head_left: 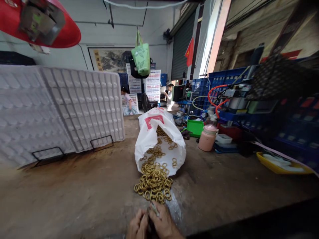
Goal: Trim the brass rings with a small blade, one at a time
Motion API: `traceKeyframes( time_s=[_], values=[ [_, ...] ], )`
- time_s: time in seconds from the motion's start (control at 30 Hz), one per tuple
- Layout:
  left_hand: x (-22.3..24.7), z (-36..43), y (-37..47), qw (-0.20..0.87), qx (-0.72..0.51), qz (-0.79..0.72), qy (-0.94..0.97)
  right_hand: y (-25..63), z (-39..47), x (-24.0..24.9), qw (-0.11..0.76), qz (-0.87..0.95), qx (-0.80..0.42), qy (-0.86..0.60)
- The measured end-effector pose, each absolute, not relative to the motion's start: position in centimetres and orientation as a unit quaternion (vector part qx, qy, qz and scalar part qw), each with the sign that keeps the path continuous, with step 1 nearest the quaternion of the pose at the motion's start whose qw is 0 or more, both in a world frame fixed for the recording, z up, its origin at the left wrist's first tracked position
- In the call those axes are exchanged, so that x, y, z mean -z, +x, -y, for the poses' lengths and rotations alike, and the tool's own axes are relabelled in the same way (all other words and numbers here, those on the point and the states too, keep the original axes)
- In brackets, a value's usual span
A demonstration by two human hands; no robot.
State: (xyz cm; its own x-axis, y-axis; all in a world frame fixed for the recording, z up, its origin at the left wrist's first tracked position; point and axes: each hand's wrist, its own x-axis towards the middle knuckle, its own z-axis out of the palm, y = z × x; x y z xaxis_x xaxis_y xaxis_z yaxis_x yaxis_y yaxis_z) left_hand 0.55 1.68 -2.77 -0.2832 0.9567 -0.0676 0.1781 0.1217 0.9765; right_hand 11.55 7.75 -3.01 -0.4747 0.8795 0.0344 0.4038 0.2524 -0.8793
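Note:
Both hands are close together at the bottom centre of the head view, just in front of a heap of brass-coloured rings [155,181]. My left hand [138,225] has its fingers bent and pressed together; whatever it grips is hidden. My right hand [163,220] is closed around a small pale tool [155,209], with its thumb and finger along it. The rings spill out of the open mouth of a white plastic bag [178,139] with red print, which lies on the brown table. More rings lie inside the bag.
White moulded trays [89,109] stand at the left behind black wire stands [102,142]. A pink jar [207,137], a green tray [195,128] and a yellow tray [281,166] lie right. A red lamp shade [69,31] hangs upper left. Two people are in the background.

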Motion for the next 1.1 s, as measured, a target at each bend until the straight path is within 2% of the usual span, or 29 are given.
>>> traceKeyframes(
  time_s=[0.17, 0.37, 0.6, 0.77, 0.9, 1.1],
  values=[
    [-0.1, -0.7, 0.9, 0.471, -0.497, -0.613, 0.395, 11.5, -6.9, 0.3, 0.274, 0.753, -0.421, -0.425],
    [-1.2, 1.2, 1.2, 0.531, -0.531, -0.584, 0.309, 11.6, -6.1, -1.1, 0.270, 0.757, -0.450, -0.390],
    [-1.0, 2.5, 1.0, 0.548, -0.560, -0.548, 0.292, 11.4, -5.5, -1.7, 0.278, 0.770, -0.457, -0.347],
    [-1.4, 3.0, 0.9, 0.559, -0.571, -0.530, 0.283, 11.5, -5.7, -1.4, 0.278, 0.722, -0.515, -0.369],
    [-2.2, 3.0, 1.0, 0.536, -0.577, -0.554, 0.272, 12.2, -5.6, -1.2, 0.267, 0.789, -0.408, -0.373],
    [-2.8, 2.9, 1.0, 0.505, -0.580, -0.581, 0.266, 12.7, -4.7, -1.7, 0.160, 0.894, -0.271, -0.319]
  ],
)
